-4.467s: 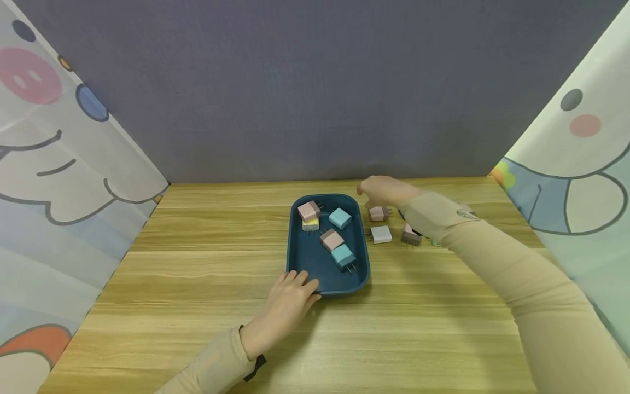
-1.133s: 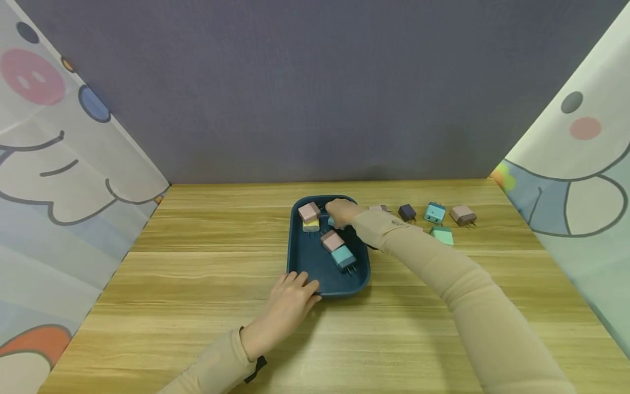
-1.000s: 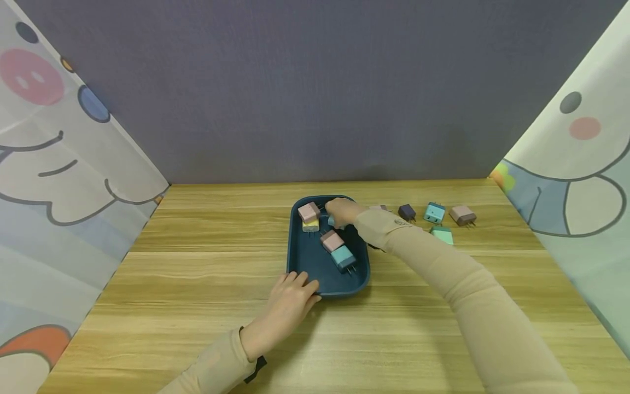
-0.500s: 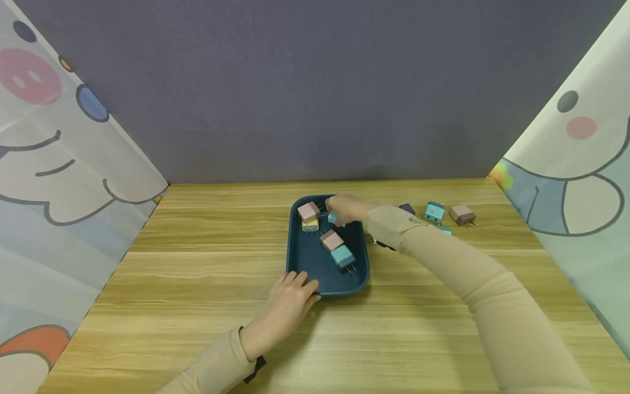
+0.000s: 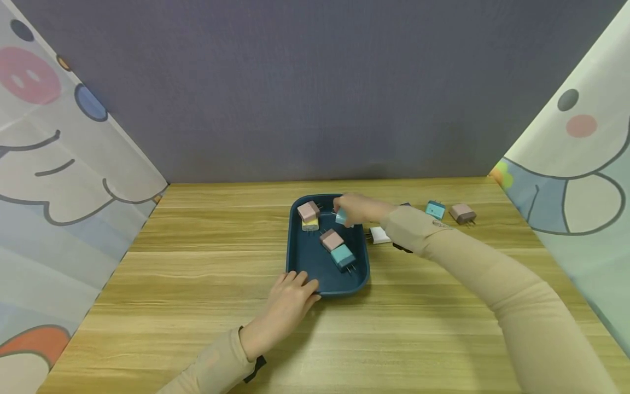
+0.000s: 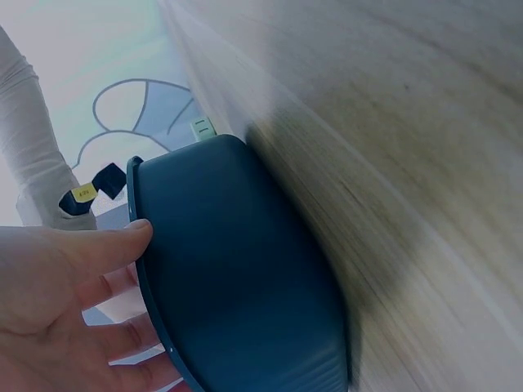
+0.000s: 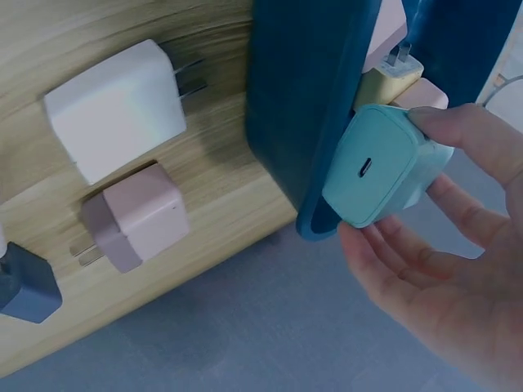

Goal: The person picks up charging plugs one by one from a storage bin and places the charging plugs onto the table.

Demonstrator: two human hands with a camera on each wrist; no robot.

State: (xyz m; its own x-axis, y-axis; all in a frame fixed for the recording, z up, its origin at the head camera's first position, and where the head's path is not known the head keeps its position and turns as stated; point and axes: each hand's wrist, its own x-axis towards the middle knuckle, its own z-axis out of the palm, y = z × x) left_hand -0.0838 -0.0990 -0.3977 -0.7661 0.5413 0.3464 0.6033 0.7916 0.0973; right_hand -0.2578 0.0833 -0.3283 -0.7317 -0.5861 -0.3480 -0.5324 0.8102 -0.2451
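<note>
My left hand grips the near left corner of a dark blue tray; in the left wrist view its thumb lies against the rim. At the far right of that tray, my right hand holds a light blue charger plug between thumb and fingers, its port end showing in the right wrist view. Inside the tray are a pink charger on a yellow one, another pink charger and a teal charger. Just outside the right wall lies a white charger.
On the table, right of the tray, lie a pink charger, a dark charger, a blue charger and a brown-pink charger. A green charger shows past the tray. A grey panel stands behind.
My right hand went from over the table into the tray, took hold of the light blue charger there, and has since shifted slightly right with it. My left hand stays on the tray.
</note>
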